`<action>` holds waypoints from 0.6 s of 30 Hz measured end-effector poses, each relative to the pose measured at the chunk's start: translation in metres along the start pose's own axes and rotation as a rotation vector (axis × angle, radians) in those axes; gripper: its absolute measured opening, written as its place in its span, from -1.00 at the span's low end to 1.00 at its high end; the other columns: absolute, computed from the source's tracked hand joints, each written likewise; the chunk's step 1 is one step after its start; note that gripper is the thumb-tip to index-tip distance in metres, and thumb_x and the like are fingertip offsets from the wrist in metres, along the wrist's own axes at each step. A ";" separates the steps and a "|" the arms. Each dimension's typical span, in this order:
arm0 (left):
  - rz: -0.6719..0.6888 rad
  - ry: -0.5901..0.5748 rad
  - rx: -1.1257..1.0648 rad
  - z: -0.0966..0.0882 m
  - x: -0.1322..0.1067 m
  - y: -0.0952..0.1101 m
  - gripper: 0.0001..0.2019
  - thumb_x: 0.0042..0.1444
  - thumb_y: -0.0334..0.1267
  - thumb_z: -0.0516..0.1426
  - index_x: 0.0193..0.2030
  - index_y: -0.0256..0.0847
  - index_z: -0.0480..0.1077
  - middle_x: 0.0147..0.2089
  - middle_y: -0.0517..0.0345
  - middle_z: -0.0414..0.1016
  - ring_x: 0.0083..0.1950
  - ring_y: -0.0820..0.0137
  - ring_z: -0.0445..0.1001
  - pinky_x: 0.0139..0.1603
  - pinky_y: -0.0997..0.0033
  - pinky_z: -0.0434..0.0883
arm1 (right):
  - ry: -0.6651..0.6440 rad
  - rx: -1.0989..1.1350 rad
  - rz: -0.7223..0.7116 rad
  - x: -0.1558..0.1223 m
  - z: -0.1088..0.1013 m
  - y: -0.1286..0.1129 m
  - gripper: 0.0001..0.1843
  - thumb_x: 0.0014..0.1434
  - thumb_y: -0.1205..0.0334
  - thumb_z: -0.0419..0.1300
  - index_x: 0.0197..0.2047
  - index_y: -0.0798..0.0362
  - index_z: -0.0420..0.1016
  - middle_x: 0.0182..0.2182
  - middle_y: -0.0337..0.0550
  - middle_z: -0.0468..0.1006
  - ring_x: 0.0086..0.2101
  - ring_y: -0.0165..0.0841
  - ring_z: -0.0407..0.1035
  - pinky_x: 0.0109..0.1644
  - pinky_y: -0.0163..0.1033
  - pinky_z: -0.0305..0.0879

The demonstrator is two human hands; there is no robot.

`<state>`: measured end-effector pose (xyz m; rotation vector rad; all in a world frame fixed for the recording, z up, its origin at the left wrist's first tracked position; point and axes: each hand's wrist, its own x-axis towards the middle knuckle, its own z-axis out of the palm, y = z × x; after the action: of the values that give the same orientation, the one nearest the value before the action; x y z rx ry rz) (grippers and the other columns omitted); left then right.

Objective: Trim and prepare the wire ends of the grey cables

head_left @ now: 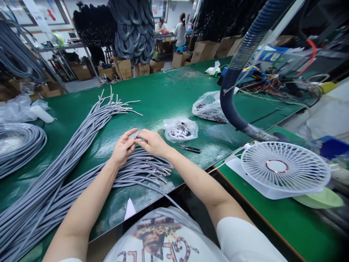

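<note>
By the grey cables (131, 168), my left fingers (127, 135) and right fingers (145, 136) grasp a small pale-grey piece (136, 134), its shape mostly hidden.

Bench (163, 94) green; cables (79, 147) plain grey; thread snips (192, 149) black; fan (277, 166) near bench's right edge white, copper-ringed; T-shirt (209, 251) white, brown lettered print (160, 240).

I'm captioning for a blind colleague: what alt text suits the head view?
A person's left hand and right hand meet near grey cables on a green table, holding a small unidentifiable item. Black snips and a clear bag of small pieces lie to the right.
</note>
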<state>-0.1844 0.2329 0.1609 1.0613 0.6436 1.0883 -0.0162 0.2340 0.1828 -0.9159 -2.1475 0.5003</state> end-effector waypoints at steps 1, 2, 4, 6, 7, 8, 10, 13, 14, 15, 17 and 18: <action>0.005 -0.006 0.006 0.000 0.000 0.000 -0.48 0.04 -0.14 0.26 0.14 -0.22 0.33 -0.72 0.44 0.14 -0.73 0.68 -0.05 -0.67 0.64 -0.10 | -0.008 -0.040 -0.021 0.000 0.001 -0.002 -0.77 0.28 0.23 0.01 -0.35 0.12 0.41 -0.36 -0.14 0.40 -0.33 -0.41 0.25 -0.20 -0.31 0.18; 0.010 -0.012 0.017 0.000 0.000 -0.001 -0.50 0.05 -0.14 0.26 0.12 -0.22 0.34 -0.71 0.43 0.15 -0.73 0.68 -0.04 -0.67 0.64 -0.08 | -0.009 -0.070 -0.028 -0.001 0.002 -0.003 -0.76 0.29 0.25 -0.02 -0.36 0.11 0.38 -0.37 -0.14 0.38 -0.32 -0.40 0.25 -0.20 -0.31 0.18; 0.017 -0.022 0.051 -0.001 0.000 -0.004 -0.54 0.06 -0.12 0.25 0.08 -0.22 0.36 -0.68 0.40 0.21 -0.72 0.66 0.02 -0.67 0.64 -0.04 | -0.002 -0.106 -0.022 -0.003 0.002 -0.003 -0.74 0.29 0.28 -0.07 -0.39 0.09 0.34 -0.39 -0.16 0.34 -0.35 -0.40 0.22 -0.24 -0.31 0.15; 0.043 -0.022 0.093 -0.001 0.001 -0.008 -0.58 0.05 -0.11 0.25 0.03 -0.23 0.39 -0.65 0.36 0.26 -0.70 0.65 0.08 -0.67 0.64 -0.01 | 0.007 -0.084 -0.002 -0.004 0.002 0.000 -0.75 0.25 0.30 -0.06 -0.45 0.08 0.29 -0.45 -0.21 0.29 -0.41 -0.42 0.16 -0.29 -0.32 0.10; 0.062 -0.019 0.110 -0.001 0.001 -0.010 -0.59 0.05 -0.10 0.25 0.02 -0.23 0.40 -0.63 0.35 0.28 -0.70 0.64 0.09 -0.68 0.64 -0.01 | 0.010 -0.035 0.018 -0.004 0.002 0.002 -0.75 0.22 0.31 -0.06 -0.48 0.08 0.28 -0.49 -0.24 0.26 -0.44 -0.44 0.13 -0.31 -0.32 0.08; 0.083 -0.015 0.122 -0.002 0.001 -0.012 -0.60 0.05 -0.11 0.25 0.01 -0.23 0.41 -0.62 0.34 0.29 -0.69 0.64 0.10 -0.68 0.64 -0.01 | 0.007 0.040 0.047 -0.003 0.003 0.004 -0.75 0.19 0.31 -0.06 -0.50 0.09 0.27 -0.52 -0.26 0.24 -0.46 -0.46 0.10 -0.34 -0.33 0.06; 0.106 -0.005 0.131 -0.003 0.000 -0.015 -0.61 0.04 -0.12 0.26 -0.01 -0.23 0.43 -0.61 0.32 0.31 -0.67 0.64 0.12 -0.68 0.64 -0.03 | -0.019 0.225 0.116 0.000 0.007 0.008 -0.75 0.15 0.28 -0.07 -0.51 0.11 0.29 -0.57 -0.31 0.21 -0.51 -0.49 0.06 -0.38 -0.35 0.04; 0.096 -0.006 0.133 -0.004 -0.003 -0.013 -0.63 0.01 -0.13 0.28 -0.06 -0.27 0.48 -0.60 0.27 0.32 -0.61 0.61 0.19 -0.62 0.63 0.03 | -0.065 0.374 0.182 0.002 0.007 0.014 -0.73 0.09 0.25 -0.05 -0.48 0.17 0.38 -0.60 -0.35 0.21 -0.54 -0.53 0.03 -0.40 -0.37 0.02; 0.094 -0.011 0.129 -0.004 -0.004 -0.012 -0.64 -0.01 -0.13 0.29 -0.10 -0.28 0.49 -0.62 0.27 0.31 -0.60 0.60 0.20 -0.61 0.62 0.05 | -0.061 0.359 0.201 0.001 0.003 0.016 -0.74 0.07 0.25 -0.04 -0.48 0.17 0.40 -0.61 -0.35 0.22 -0.54 -0.53 0.04 -0.40 -0.37 0.02; 0.098 -0.013 0.120 -0.004 -0.004 -0.010 -0.66 -0.02 -0.13 0.30 -0.13 -0.29 0.50 -0.64 0.29 0.29 -0.61 0.60 0.19 -0.60 0.61 0.06 | -0.051 0.323 0.232 -0.002 -0.002 0.018 -0.75 0.04 0.27 -0.03 -0.49 0.18 0.41 -0.61 -0.36 0.23 -0.54 -0.53 0.06 -0.39 -0.37 0.02; 0.112 -0.007 0.085 -0.003 -0.005 -0.007 -0.68 -0.03 -0.12 0.30 -0.19 -0.29 0.50 -0.69 0.33 0.22 -0.64 0.61 0.14 -0.59 0.60 0.06 | -0.028 0.242 0.339 -0.011 -0.018 0.024 -0.76 0.01 0.28 -0.02 -0.49 0.18 0.43 -0.64 -0.35 0.25 -0.55 -0.52 0.08 -0.41 -0.37 0.01; 0.117 -0.001 0.069 -0.002 -0.005 -0.005 -0.68 -0.04 -0.11 0.31 -0.21 -0.28 0.49 -0.70 0.35 0.19 -0.66 0.62 0.11 -0.59 0.60 0.06 | -0.015 0.217 0.405 -0.019 -0.026 0.028 -0.76 0.00 0.27 -0.01 -0.48 0.18 0.44 -0.64 -0.35 0.26 -0.56 -0.52 0.09 -0.42 -0.36 0.00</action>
<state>-0.1856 0.2284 0.1552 1.1710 0.6288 1.1737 0.0251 0.2405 0.1747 -1.2271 -1.8750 0.9217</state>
